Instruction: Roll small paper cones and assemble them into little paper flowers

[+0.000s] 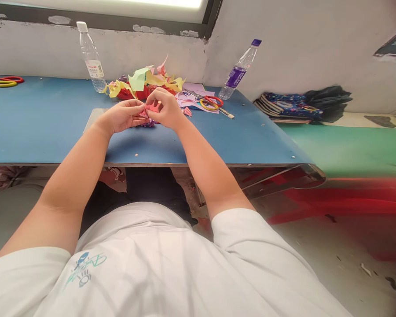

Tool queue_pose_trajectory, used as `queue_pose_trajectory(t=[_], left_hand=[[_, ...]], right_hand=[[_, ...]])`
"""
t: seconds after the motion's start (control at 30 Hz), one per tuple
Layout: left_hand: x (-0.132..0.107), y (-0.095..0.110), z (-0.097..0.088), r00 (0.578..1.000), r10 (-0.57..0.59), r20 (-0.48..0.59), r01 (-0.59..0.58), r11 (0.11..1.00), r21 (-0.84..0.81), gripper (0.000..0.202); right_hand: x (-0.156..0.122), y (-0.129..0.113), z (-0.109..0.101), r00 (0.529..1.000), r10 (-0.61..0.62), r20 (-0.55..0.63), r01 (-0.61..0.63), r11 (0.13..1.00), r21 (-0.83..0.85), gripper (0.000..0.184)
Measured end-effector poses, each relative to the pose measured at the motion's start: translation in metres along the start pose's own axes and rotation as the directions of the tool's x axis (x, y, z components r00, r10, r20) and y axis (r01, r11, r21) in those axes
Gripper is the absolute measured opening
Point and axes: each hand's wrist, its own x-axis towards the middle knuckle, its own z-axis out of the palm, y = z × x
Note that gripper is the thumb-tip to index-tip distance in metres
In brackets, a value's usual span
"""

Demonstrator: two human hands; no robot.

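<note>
Over the blue table (46,127), my left hand (123,115) and my right hand (166,108) meet, both pinching a small folded piece of pink paper (150,108) between their fingertips. Just under the hands a small purple paper piece (148,124) lies on the table. Behind the hands sits a heap of yellow, green, pink and red paper scraps (145,81). A little pink folded scrap (187,111) lies to the right of my right hand.
Scissors with red and yellow handles (209,102) lie on pale purple sheets right of the heap. A second pair (5,81) lies far left. Two clear bottles stand at the back, one (91,59) left, one (238,72) right. Folded dark cloth (290,108) rests beyond the table's right end.
</note>
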Motion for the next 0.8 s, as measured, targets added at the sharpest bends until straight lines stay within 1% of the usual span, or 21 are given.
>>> queue_pose_trajectory(t=[0.17,0.33,0.57,0.7,0.8], left_hand=[[-0.001,0.002,0.000,1.000,0.001,0.011,0.000,1.000,-0.021,0.035],[-0.002,0.004,0.004,1.000,0.017,-0.004,-0.017,1.000,-0.006,0.037],[-0.001,0.003,0.006,0.999,0.022,-0.047,-0.016,0.993,0.119,0.027],[0.000,0.001,0.006,0.993,0.091,-0.077,-0.074,0.976,0.205,0.026],[0.001,-0.001,0.006,0.986,0.139,-0.089,-0.112,0.959,0.259,0.027]], right_hand=[[0.000,0.004,0.001,1.000,-0.010,0.019,0.009,0.999,0.050,0.040],[0.000,-0.001,0.006,1.000,-0.006,-0.013,0.006,1.000,0.011,0.036],[0.001,0.000,0.018,1.000,-0.017,-0.012,0.016,0.997,-0.070,0.031],[0.001,0.006,0.023,0.999,-0.045,-0.004,0.045,0.992,-0.122,0.025],[0.001,0.006,0.024,0.999,-0.052,0.002,0.052,0.991,-0.124,0.022]])
